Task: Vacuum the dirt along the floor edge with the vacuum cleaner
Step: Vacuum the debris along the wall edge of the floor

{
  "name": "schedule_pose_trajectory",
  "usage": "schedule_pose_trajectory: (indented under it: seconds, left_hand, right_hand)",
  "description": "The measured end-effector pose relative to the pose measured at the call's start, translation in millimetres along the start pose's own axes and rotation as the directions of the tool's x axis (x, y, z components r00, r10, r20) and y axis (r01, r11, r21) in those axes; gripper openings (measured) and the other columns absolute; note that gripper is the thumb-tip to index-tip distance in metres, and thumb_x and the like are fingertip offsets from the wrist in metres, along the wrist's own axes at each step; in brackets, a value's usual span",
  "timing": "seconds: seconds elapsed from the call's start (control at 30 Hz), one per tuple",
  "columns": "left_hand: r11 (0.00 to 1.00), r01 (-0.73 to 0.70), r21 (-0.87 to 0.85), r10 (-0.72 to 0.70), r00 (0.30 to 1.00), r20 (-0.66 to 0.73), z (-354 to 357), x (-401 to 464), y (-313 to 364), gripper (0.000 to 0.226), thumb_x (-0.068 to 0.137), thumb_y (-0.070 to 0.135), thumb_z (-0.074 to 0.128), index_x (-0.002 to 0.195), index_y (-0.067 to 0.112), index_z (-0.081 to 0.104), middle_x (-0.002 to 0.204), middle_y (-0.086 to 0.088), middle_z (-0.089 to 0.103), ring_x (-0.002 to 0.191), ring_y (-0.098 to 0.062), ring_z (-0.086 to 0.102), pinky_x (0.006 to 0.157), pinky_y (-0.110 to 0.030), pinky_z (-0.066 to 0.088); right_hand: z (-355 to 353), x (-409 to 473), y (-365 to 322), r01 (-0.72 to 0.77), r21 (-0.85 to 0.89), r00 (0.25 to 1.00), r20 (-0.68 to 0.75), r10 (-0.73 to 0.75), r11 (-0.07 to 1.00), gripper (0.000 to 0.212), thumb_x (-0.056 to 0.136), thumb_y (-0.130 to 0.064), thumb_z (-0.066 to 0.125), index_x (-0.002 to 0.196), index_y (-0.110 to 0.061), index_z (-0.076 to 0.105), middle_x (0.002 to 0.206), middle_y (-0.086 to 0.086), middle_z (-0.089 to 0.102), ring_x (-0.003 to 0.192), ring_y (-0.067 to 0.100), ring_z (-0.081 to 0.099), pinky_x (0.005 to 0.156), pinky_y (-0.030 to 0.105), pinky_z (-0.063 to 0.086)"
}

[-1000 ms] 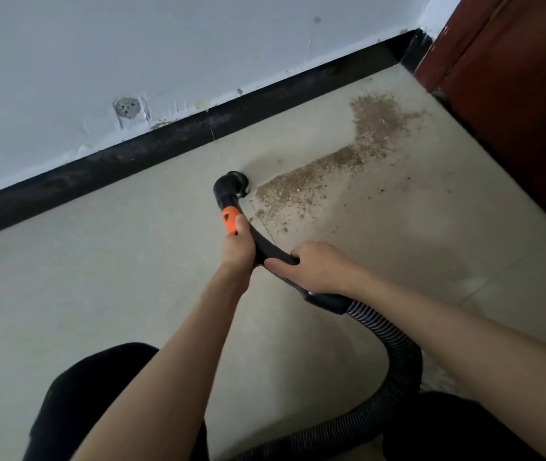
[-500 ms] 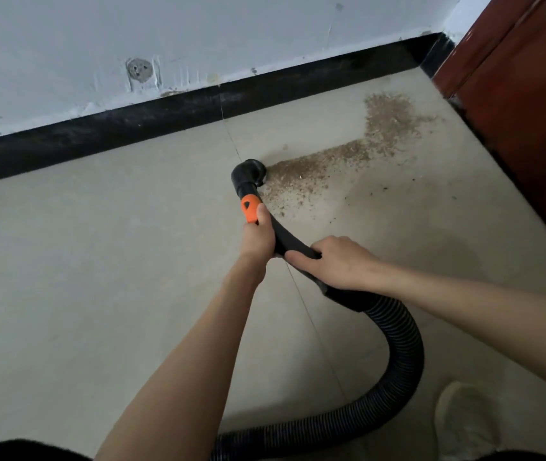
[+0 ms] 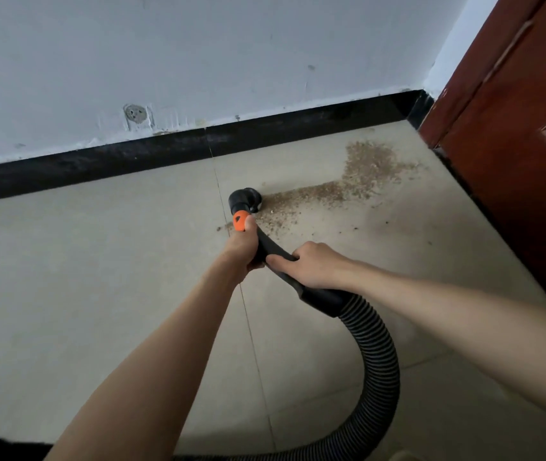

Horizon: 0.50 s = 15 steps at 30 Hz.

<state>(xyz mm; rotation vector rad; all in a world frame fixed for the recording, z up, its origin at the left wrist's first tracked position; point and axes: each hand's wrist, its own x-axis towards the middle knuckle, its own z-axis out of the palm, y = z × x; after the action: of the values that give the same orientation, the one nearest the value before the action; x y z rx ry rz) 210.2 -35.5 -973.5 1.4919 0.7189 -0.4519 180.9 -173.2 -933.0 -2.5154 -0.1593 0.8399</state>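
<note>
A black vacuum nozzle [image 3: 244, 198] with an orange button [image 3: 239, 221] points down at the left end of a brown dirt trail [image 3: 331, 191] on the beige tile floor. The trail widens into a patch [image 3: 369, 159] near the corner by the door. My left hand [image 3: 243, 249] grips the black handle just below the orange button, thumb beside it. My right hand [image 3: 310, 266] grips the handle lower down, where it joins the ribbed black hose [image 3: 378, 364]. The hose curves down and off the bottom edge.
A black skirting board [image 3: 132, 158] runs along the foot of a white wall [image 3: 198, 61] with a patched hole [image 3: 136, 115]. A dark red wooden door [image 3: 514, 144] stands at the right. Loose crumbs [image 3: 275, 224] lie by the nozzle.
The nozzle has moved right into the near end of the dirt trail, which is now shorter. Both hands keep the same grip. The view has tilted upward.
</note>
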Motion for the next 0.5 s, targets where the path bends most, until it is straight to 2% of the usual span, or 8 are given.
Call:
schedule_pose_trajectory:
  seconds: [0.07,0.2,0.3,0.43,0.5]
  left_hand:
    - [1.0,-0.003,0.008,0.004,1.0,-0.013,13,-1,5,0.037,0.1,0.045,0.031,0.114,0.011,0.037,0.101,-0.011,0.052,0.09,-0.027,0.057,0.078,-0.041,0.054]
    - [1.0,0.006,0.013,-0.005,1.0,-0.015,38,0,9,0.04,0.1,0.045,0.03,0.12,0.011,0.039,0.088,-0.007,0.049,0.077,-0.021,0.055,0.067,-0.035,0.051]
    - [1.0,-0.006,0.004,0.006,1.0,-0.011,58,3,7,0.037,0.101,0.044,0.029,0.119,0.013,0.037,0.088,-0.006,0.049,0.076,-0.02,0.054,0.069,-0.036,0.05]
    - [0.999,-0.013,0.051,0.014,1.0,-0.018,80,6,0,0.039,0.101,0.044,0.028,0.118,0.01,0.038,0.089,-0.008,0.051,0.079,-0.022,0.056,0.069,-0.035,0.052]
    - [0.997,-0.013,0.071,0.014,1.0,-0.014,91,8,0,0.04,0.101,0.045,0.028,0.114,0.009,0.038,0.09,-0.008,0.052,0.08,-0.022,0.057,0.07,-0.036,0.052]
  right_hand:
    - [-5,2,11,0.012,0.032,1.0,-0.004,-0.012,0.999,0.06,0.09,-0.067,0.044,0.062,-0.014,0.05,0.063,0.002,0.056,0.058,0.017,0.054,0.052,0.03,0.038]
    - [-12,4,34,0.004,0.082,1.0,0.005,-0.004,0.997,0.059,0.09,-0.066,0.044,0.064,-0.013,0.051,0.064,0.002,0.057,0.057,0.018,0.055,0.052,0.029,0.038]
    - [-17,4,53,0.006,0.104,1.0,-0.003,-0.005,0.995,0.06,0.089,-0.068,0.044,0.063,-0.014,0.05,0.062,0.002,0.057,0.058,0.019,0.056,0.056,0.031,0.04]
    - [-20,-1,76,-0.005,0.129,1.0,-0.003,0.005,0.992,0.059,0.088,-0.068,0.043,0.065,-0.014,0.053,0.065,0.002,0.063,0.069,0.022,0.065,0.067,0.035,0.051]
    - [-24,-3,86,-0.018,0.15,1.0,-0.017,0.021,0.988,0.058,0.088,-0.068,0.043,0.065,-0.015,0.052,0.065,0.001,0.062,0.068,0.02,0.063,0.064,0.033,0.047]
